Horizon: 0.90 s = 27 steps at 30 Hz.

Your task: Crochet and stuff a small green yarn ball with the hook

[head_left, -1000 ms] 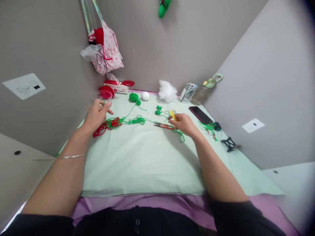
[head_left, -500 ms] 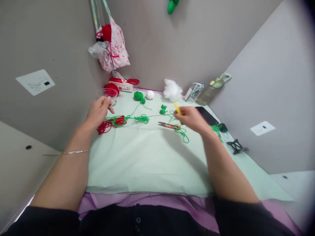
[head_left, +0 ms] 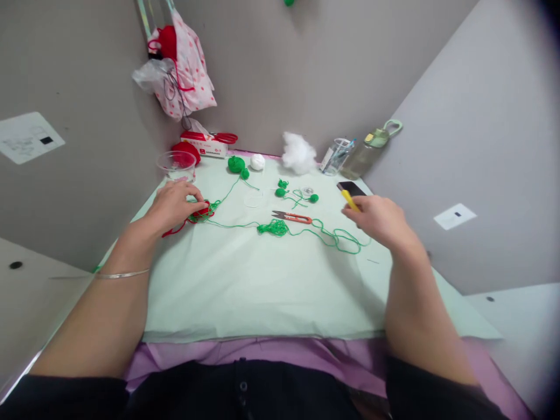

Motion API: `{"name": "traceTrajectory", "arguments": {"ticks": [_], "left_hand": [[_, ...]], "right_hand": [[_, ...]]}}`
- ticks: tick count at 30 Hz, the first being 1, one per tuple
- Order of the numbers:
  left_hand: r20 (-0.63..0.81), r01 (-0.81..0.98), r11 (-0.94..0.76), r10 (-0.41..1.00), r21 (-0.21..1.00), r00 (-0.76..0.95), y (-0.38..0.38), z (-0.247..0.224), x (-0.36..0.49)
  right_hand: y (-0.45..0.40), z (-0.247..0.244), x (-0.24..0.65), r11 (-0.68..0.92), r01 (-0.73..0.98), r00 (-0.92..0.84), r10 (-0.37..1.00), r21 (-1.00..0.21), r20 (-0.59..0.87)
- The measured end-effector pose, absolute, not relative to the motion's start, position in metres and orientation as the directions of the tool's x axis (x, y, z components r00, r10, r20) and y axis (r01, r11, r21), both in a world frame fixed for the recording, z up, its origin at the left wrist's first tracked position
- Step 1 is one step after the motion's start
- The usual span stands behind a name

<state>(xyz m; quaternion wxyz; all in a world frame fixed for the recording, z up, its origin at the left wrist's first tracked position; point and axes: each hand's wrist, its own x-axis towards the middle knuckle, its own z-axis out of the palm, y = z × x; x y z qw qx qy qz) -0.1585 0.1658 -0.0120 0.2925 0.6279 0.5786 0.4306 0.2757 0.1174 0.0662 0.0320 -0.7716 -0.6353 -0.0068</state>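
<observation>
My left hand (head_left: pixel 175 204) rests at the left of the table, its thumb and fingers closed on a tangle of red and green yarn (head_left: pixel 202 211). Raised over the right side, my right hand (head_left: pixel 380 220) grips a yellow-handled crochet hook (head_left: pixel 350 200), whose tip is hidden. A green strand runs from the tangle to a loose green yarn bundle (head_left: pixel 273 227), then on in loops toward the right. Orange-handled thread snips (head_left: pixel 292 217) lie just behind the bundle. Small green crocheted pieces (head_left: pixel 280 192) lie farther back.
Behind my left hand stands a clear plastic tub (head_left: pixel 177 166). Along the back are a red and white box (head_left: pixel 205 146), green (head_left: pixel 236 164) and white (head_left: pixel 258 162) yarn balls, and white stuffing (head_left: pixel 298 153). A cup of pens (head_left: pixel 336 156), a bottle (head_left: pixel 366 154) and a phone (head_left: pixel 352 189) are at the right.
My left hand has come down from beside the tub onto the red and green yarn. My right hand has moved right with the hook, and the green bundle and loops now lie farther right.
</observation>
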Motion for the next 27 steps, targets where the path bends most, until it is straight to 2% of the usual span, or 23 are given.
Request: {"name": "traceTrajectory", "arguments": {"ticks": [3, 5, 10, 14, 18, 22, 23, 24, 27], "left_hand": [[0.349, 0.576, -0.282, 0.937, 0.768, -0.007, 0.161, -0.014, -0.135], [0.424, 0.615, -0.410, 0.896, 0.673, 0.132, 0.154, -0.017, -0.114], [0.314, 0.550, -0.454, 0.889, 0.701, 0.333, 0.137, -0.034, -0.067], [0.260, 0.484, -0.433, 0.886, 0.761, 0.384, 0.137, -0.036, -0.061], [0.242, 0.425, -0.333, 0.936, 0.842, 0.254, 0.141, -0.021, -0.080], [0.229, 0.309, -0.230, 0.973, 0.923, 0.039, 0.146, -0.008, -0.105], [0.230, 0.267, -0.216, 0.973, 0.939, -0.020, 0.148, -0.006, -0.110], [0.231, 0.222, -0.209, 0.970, 0.952, -0.076, 0.150, -0.005, -0.115], [0.228, 0.087, -0.214, 0.951, 0.973, -0.207, 0.156, -0.003, -0.126]], "right_hand": [[0.124, 0.060, 0.235, 0.071, 0.997, -0.071, 0.997, -0.023, -0.024], [0.127, 0.047, 0.215, 0.183, 0.983, -0.182, 0.977, -0.005, -0.110], [0.131, 0.005, 0.195, 0.262, 0.964, -0.267, 0.949, -0.048, -0.170], [0.130, 0.006, 0.201, 0.263, 0.954, -0.282, 0.949, -0.143, -0.139], [0.127, 0.028, 0.222, 0.181, 0.954, -0.198, 0.979, -0.240, -0.048], [0.128, 0.041, 0.258, 0.053, 0.866, 0.006, 0.993, -0.498, 0.117], [0.129, 0.042, 0.268, 0.019, 0.854, 0.068, 0.986, -0.520, 0.149], [0.131, 0.042, 0.278, -0.030, 0.866, 0.137, 0.974, -0.499, 0.178], [0.134, 0.045, 0.306, -0.188, 0.923, 0.278, 0.929, -0.337, 0.243]]}}
